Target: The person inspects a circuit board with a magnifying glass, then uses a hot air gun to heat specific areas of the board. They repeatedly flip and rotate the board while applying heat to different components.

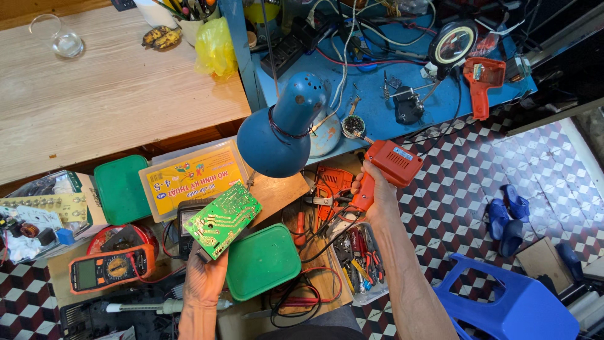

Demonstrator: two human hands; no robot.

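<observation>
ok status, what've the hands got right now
Left hand grips green circuit board, tilted up. Right hand holds orange soldering gun, tip at small tin. Blue lamp hangs between them.

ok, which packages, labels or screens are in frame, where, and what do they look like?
Clear flat plastic case with yellow printed label: rectangular, beside the blue desk lamp.
Orange handheld multimeter with grey screen: lower left, beside the left hand.
Small blue sticker on the orange soldering gun: top of the gun in the right hand.
</observation>
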